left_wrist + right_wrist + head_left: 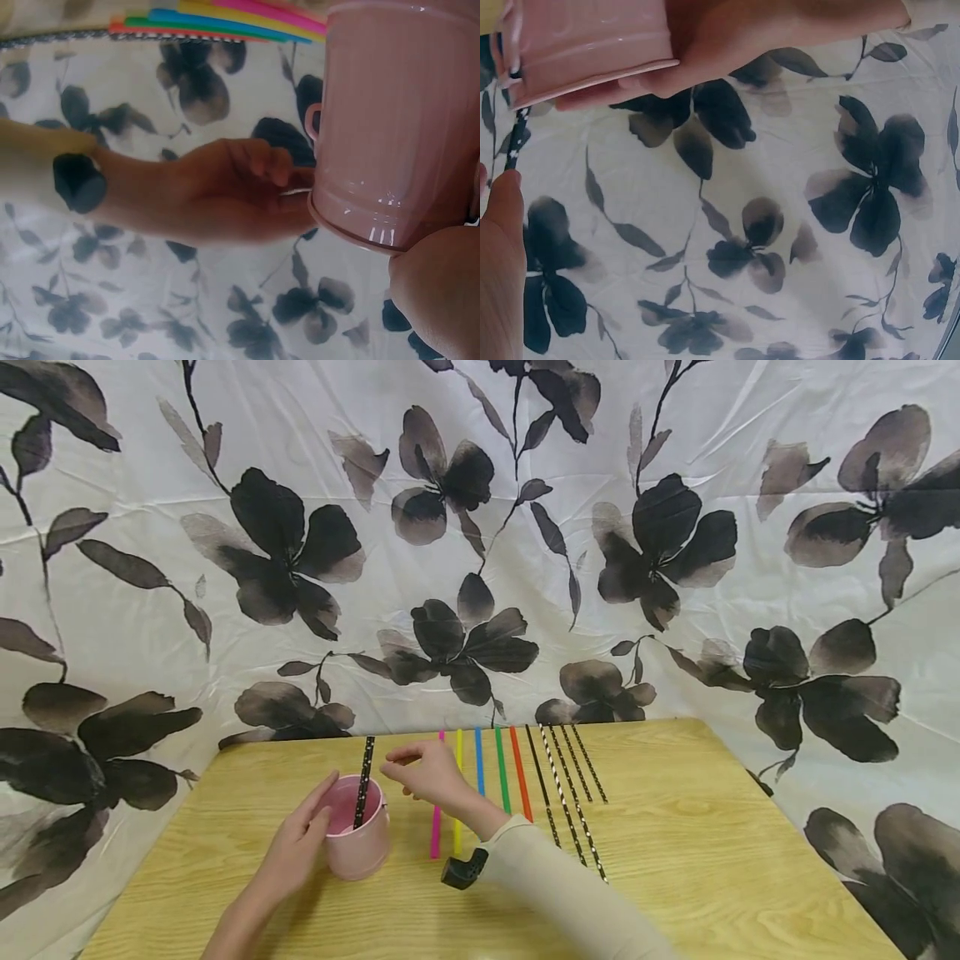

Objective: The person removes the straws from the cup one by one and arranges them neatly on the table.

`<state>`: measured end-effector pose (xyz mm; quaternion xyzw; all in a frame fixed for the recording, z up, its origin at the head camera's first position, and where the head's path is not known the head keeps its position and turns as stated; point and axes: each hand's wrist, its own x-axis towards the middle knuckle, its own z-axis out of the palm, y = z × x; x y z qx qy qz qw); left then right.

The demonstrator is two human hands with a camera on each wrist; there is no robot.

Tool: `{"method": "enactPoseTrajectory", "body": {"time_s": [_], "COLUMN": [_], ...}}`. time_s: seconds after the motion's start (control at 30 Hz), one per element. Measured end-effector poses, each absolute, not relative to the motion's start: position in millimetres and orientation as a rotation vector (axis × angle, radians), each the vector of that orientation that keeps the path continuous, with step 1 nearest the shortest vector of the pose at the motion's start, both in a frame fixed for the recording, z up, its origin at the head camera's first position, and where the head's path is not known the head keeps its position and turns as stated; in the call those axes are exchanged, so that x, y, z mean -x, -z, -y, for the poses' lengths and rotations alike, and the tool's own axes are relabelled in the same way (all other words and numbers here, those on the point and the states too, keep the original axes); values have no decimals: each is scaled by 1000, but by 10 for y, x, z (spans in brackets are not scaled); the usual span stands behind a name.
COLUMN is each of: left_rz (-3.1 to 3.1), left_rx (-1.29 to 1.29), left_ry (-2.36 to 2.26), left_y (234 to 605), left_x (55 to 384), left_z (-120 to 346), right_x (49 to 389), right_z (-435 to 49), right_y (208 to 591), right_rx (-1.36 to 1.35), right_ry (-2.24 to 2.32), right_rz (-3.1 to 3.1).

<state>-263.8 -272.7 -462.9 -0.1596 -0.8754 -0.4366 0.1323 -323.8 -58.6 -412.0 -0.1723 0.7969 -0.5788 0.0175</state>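
Note:
My left hand (pixel 300 843) holds a small pink bucket (pixel 360 856) by its side, the thumb at the rim and the fingers around the far left. A black straw with white specks (pixel 363 781) stands in the bucket, leaning slightly, its lower end against the inside wall. Just right of that straw, my right hand (pixel 431 772) hovers with fingers loosely bent and nothing between them. In the right wrist view, part of the right hand (pixel 502 240) overlaps the straw's upper end (pixel 517 139). The left wrist view shows the bucket (pixel 397 127) from close by.
To the right of the bucket, straws lie in a row on the wooden table (pixel 697 852): a pink one (pixel 436 835), yellow, blue, green and a red one (pixel 521 777), then several black patterned ones (pixel 585 760). A floral cloth (pixel 555 610) hangs behind the table.

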Motion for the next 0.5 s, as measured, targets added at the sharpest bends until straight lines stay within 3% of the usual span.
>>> {"method": "enactPoseTrajectory", "body": {"time_s": [0.5], "left_rz": [2541], "left_rx": [468], "left_ry": [1289], "left_y": [4627], "left_x": [2627], "left_z": [2721], "right_x": [3334], "right_z": [870], "right_y": [4206], "right_rx": [517], "right_ry": [1910], "right_rz": [-2428]}}
